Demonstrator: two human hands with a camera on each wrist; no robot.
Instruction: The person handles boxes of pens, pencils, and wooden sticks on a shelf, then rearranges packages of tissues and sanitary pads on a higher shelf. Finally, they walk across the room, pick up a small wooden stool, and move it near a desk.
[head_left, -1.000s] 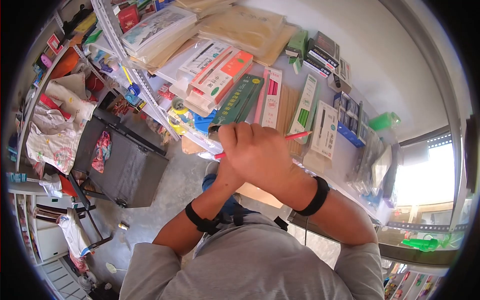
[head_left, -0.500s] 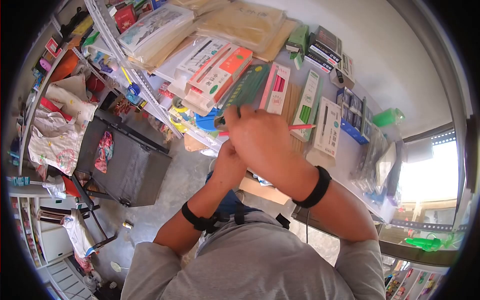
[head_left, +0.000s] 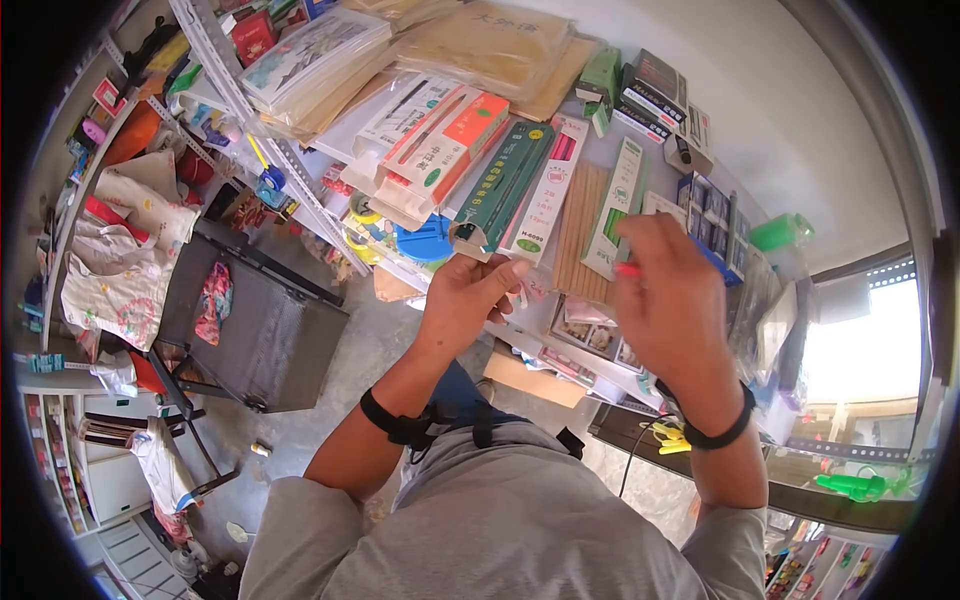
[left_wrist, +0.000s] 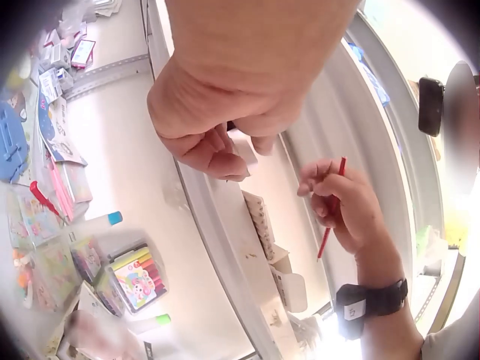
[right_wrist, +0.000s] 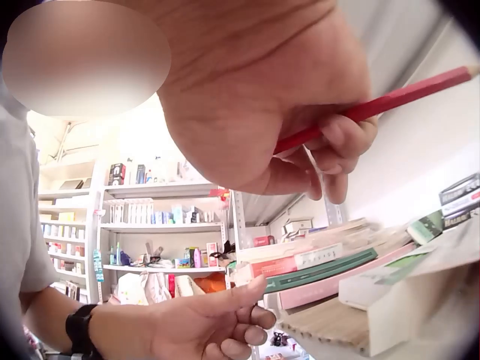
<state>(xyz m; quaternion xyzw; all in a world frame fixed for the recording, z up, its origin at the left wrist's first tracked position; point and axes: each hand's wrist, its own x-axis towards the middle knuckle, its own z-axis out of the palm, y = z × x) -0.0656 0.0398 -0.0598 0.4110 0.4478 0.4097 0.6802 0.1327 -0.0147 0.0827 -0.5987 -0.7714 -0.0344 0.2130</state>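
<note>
The right hand grips a slim red pencil with a pale wooden tip, its fingers bent round the shaft above the tabletop, near the long white-and-green box of green pencils. The left hand, its fingers bent and thumb extended, is at the open near end of the long dark green cardboard box. A pale flap shows beside its fingertips, but whether they pinch it cannot be told. The two hands are apart.

Just right of the green box lies a long white-and-pink box of pink pencils, then a row of plain brown wooden pencils. An orange-and-white box lies to the left of the green one.

In the head view the right hand hides most of the red pencil, leaving a short red part showing, and covers part of a white box behind it. The right wrist view shows the tip at its right edge, while the palm hides the other end. The left wrist view shows both ends, but the left hand's own wrist and palm mask much of its grip.
</note>
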